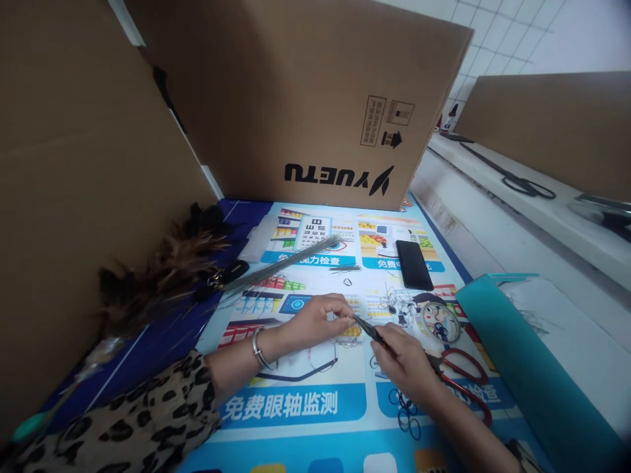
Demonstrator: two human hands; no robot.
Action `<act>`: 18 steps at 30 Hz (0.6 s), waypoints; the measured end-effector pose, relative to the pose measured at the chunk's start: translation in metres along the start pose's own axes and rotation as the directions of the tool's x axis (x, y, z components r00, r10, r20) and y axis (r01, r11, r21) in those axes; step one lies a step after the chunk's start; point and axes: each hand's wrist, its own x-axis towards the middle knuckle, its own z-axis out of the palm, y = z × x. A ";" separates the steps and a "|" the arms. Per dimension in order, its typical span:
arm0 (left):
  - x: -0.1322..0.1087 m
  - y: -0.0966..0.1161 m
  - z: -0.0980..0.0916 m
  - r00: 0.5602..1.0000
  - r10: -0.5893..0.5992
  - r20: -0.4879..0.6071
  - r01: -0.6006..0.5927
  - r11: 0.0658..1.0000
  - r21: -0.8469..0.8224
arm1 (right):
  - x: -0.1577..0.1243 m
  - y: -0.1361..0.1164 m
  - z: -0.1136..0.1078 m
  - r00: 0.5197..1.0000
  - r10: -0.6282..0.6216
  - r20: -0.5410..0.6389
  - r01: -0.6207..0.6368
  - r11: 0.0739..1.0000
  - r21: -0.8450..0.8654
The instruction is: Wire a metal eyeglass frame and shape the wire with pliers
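My right hand [404, 361] is closed around needle-nose pliers [369, 328], whose narrow tip points up and left. The tip meets the fingertips of my left hand [320, 322], where thumb and index finger pinch something too small to make out. Beyond my hands a bundle of thin grey wires [290, 261] lies slantwise, with a few short wire pieces [345, 268] and one small dark ring [348, 282] nearby. Several black rings [408, 417] are below my right hand. A round clear dish [440, 322] holds dark rings, beside tangled wire bits [394, 302].
Red-handled scissors [466, 371] lie partly under my right forearm. A black phone [414, 265] rests on the printed table cover [296, 433]. At right is a teal-edged box [522, 368] with wire scraps. Cardboard panels [296, 98] wall the back and left, with brown feathers [162, 269] at left.
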 end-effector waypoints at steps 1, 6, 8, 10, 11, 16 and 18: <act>0.001 0.000 0.000 1.000 0.004 0.009 -0.004 1.000 -0.001 | 0.001 -0.002 -0.002 1.000 0.019 0.022 -0.020 0.998 0.051; 0.002 0.002 -0.004 0.997 0.058 0.054 -0.058 0.998 -0.002 | 0.004 -0.009 -0.011 0.984 0.115 0.137 -0.149 0.948 0.280; 0.001 0.003 -0.005 0.994 0.084 0.063 -0.085 0.996 0.007 | 0.003 -0.009 -0.013 0.972 0.145 0.185 -0.205 0.910 0.361; 0.001 0.003 -0.006 0.993 0.095 0.071 -0.097 0.995 0.024 | 0.003 -0.009 -0.013 0.960 0.164 0.226 -0.247 0.876 0.414; 0.001 0.004 -0.006 0.993 0.096 0.076 -0.099 0.995 0.033 | 0.003 -0.009 -0.013 0.956 0.166 0.241 -0.259 0.865 0.430; 0.000 0.005 -0.006 0.993 0.091 0.076 -0.095 0.994 0.048 | 0.003 -0.009 -0.013 0.952 0.156 0.262 -0.263 0.857 0.444; 0.000 0.006 -0.006 0.994 0.086 0.070 -0.089 0.995 0.042 | 0.003 -0.009 -0.013 0.952 0.152 0.264 -0.259 0.862 0.435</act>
